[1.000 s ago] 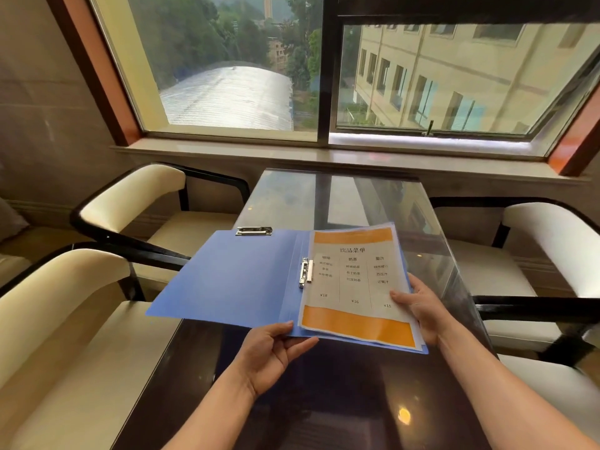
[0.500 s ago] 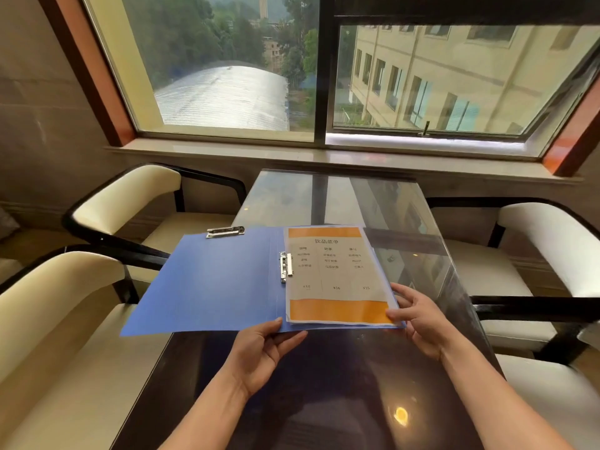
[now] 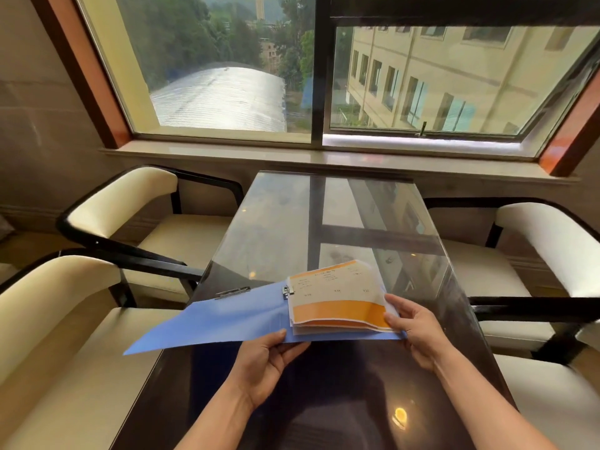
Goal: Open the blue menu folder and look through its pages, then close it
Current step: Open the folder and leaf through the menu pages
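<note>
A dark, glossy glass-topped table (image 3: pixel 324 222) runs toward a wide window (image 3: pixel 227 76), with cream armchairs (image 3: pixel 123 203) on both sides. The blue menu folder (image 3: pixel 227 316) is held open and nearly flat over the table's near half, its left cover reaching past the table's left edge. The left hand (image 3: pixel 263 362) pinches the folder's near edge by the spine, thumb on top, while the right hand (image 3: pixel 415 329) grips the right edge of the orange menu pages (image 3: pixel 337 300), which bow upward.
</note>
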Action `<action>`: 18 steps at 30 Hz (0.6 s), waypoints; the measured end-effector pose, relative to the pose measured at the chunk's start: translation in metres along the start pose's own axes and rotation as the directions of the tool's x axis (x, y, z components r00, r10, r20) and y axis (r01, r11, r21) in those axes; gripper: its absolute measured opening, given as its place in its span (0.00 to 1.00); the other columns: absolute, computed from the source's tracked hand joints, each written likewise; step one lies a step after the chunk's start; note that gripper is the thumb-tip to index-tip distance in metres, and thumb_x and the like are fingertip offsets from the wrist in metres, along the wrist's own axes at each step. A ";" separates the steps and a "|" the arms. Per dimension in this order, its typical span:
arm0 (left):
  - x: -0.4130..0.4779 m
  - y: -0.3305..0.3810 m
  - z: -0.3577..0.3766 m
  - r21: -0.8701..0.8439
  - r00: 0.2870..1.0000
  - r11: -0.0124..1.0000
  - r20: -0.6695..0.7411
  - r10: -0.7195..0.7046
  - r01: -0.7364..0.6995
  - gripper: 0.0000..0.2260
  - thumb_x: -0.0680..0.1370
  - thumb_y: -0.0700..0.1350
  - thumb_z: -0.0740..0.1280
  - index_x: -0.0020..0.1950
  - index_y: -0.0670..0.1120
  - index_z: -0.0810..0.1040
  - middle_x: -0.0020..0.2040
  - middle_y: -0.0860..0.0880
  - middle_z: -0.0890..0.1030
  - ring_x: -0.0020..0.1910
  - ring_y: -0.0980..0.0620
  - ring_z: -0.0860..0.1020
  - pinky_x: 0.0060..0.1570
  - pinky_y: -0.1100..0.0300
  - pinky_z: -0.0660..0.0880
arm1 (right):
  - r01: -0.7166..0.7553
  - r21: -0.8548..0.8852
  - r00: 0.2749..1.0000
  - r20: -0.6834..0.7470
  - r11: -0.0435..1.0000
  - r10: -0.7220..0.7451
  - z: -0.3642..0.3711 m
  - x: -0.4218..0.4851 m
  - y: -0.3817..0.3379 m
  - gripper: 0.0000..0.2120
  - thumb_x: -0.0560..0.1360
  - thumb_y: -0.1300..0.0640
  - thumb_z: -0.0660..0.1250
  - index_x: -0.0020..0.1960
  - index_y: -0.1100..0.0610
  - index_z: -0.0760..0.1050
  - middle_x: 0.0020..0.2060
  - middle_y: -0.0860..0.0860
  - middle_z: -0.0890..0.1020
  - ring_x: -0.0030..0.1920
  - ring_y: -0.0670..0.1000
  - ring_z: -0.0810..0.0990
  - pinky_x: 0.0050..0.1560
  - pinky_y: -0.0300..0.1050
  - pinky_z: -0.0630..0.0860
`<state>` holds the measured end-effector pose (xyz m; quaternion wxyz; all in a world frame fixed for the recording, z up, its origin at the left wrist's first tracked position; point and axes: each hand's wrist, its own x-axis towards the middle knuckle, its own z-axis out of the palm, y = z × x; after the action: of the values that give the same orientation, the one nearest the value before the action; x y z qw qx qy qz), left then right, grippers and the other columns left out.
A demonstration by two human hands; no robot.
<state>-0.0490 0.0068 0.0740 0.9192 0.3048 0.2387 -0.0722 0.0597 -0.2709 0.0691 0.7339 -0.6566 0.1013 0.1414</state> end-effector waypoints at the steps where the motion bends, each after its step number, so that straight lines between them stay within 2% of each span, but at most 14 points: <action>1: 0.001 -0.001 -0.001 -0.005 1.000 1.000 -0.017 0.001 -0.001 0.17 0.80 0.32 0.58 0.69 0.35 0.68 0.62 0.31 0.78 0.58 0.32 0.80 0.51 0.41 0.81 | -0.006 -0.005 1.000 -0.004 1.000 0.006 -0.001 0.000 0.002 0.22 0.74 0.74 0.68 0.67 0.64 0.75 0.56 0.61 0.83 0.50 0.56 0.82 0.44 0.39 0.83; 6: 0.002 -0.002 -0.001 -0.024 0.997 0.999 -0.066 0.036 -0.038 0.17 0.77 0.30 0.60 0.67 0.31 0.70 0.62 0.30 0.78 0.58 0.34 0.80 0.47 0.44 0.82 | -0.024 -0.008 0.999 -0.046 1.000 0.024 0.000 0.001 0.011 0.16 0.73 0.71 0.70 0.59 0.61 0.80 0.47 0.56 0.86 0.41 0.51 0.85 0.38 0.38 0.83; 9: 0.000 -0.004 0.004 -0.031 0.997 0.998 -0.061 0.050 -0.052 0.22 0.72 0.31 0.64 0.67 0.31 0.70 0.63 0.30 0.77 0.59 0.34 0.80 0.47 0.45 0.82 | -0.009 -0.007 0.997 -0.078 1.000 0.008 -0.002 0.002 0.010 0.13 0.74 0.69 0.71 0.57 0.59 0.81 0.48 0.58 0.86 0.43 0.53 0.85 0.38 0.39 0.82; 11: -0.001 -0.006 0.004 -0.023 0.997 0.998 -0.048 0.062 -0.063 0.20 0.73 0.30 0.64 0.65 0.32 0.72 0.63 0.31 0.78 0.59 0.34 0.80 0.48 0.45 0.82 | -0.001 -0.024 0.996 -0.090 1.000 -0.001 -0.002 0.002 0.008 0.11 0.74 0.68 0.72 0.54 0.59 0.81 0.49 0.60 0.85 0.43 0.55 0.85 0.38 0.40 0.82; 14: -0.003 -0.009 0.001 -0.023 0.996 0.996 -0.012 0.091 -0.091 0.18 0.73 0.31 0.65 0.63 0.35 0.74 0.60 0.33 0.80 0.57 0.36 0.81 0.48 0.45 0.82 | -0.001 -0.016 0.997 -0.078 1.000 0.000 -0.005 0.002 0.005 0.12 0.73 0.66 0.72 0.56 0.64 0.80 0.47 0.61 0.85 0.42 0.53 0.84 0.38 0.40 0.81; 18: -0.006 -0.008 0.001 -0.016 0.988 0.990 0.063 0.139 -0.138 0.21 0.71 0.33 0.66 0.65 0.40 0.74 0.60 0.36 0.82 0.59 0.36 0.80 0.50 0.43 0.81 | -0.083 0.051 0.996 -0.002 0.995 0.084 -0.004 -0.003 0.000 0.17 0.72 0.52 0.72 0.54 0.63 0.79 0.45 0.60 0.86 0.44 0.56 0.85 0.40 0.48 0.83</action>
<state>-0.0559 -0.0004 0.0732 0.9309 0.3127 0.1879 -0.0166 0.0567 -0.2752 0.0696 0.7436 -0.6332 0.1337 0.1680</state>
